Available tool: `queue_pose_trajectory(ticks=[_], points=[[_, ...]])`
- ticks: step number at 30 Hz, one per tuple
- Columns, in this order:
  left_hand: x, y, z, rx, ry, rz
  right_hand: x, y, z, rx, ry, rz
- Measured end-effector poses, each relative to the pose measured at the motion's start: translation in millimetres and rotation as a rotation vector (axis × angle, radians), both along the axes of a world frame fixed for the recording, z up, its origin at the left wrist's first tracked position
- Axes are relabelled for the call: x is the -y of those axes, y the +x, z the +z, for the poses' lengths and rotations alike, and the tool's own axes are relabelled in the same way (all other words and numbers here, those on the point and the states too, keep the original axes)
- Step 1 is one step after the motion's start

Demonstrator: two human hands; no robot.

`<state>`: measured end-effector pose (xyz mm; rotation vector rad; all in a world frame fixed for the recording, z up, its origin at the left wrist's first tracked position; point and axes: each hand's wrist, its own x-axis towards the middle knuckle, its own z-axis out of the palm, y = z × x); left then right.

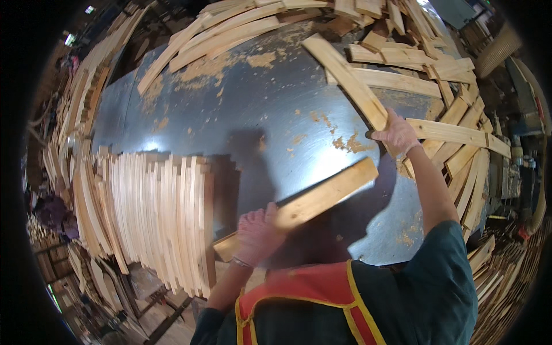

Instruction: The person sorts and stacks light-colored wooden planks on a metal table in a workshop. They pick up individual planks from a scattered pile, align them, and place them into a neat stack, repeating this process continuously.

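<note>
A pale wooden board point(330, 192) lies slanted in front of me, its right end farther off than its left. My left hand point(256, 236), in a pinkish work glove, is wrapped round this board near its left end. Farther right, my gloved right hand point(397, 135) grips the near end of a second wooden board point(345, 77). That one points away and to the left, its far end close to the loose boards at the back. The undersides of both boards are hidden.
A row of thin boards on edge point(161, 218) stands left of my left hand. Loose boards point(454, 132) lie crisscrossed at right, and more boards point(224, 34) lie at the back. Sawdust and chips are scattered over the grey metal tabletop point(201, 121). A ribbed hose point(500, 52) hangs at far right.
</note>
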<state>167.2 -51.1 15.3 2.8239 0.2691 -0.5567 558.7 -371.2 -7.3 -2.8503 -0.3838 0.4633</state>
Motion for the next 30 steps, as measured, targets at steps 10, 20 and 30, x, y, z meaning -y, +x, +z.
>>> queue_pose_trajectory(ticks=[10,20,30], points=[[-75,-112,44,0.264,-0.425,0.737,-39,-171,-7,-0.983,1.284,-0.445],[-50,-121,-29,0.386,-1.526,1.174,-134,-389,-2,-1.046,1.317,-0.504],[-73,-86,-68,0.254,-1.952,0.935,-158,-390,3,-1.308,1.196,-0.332]])
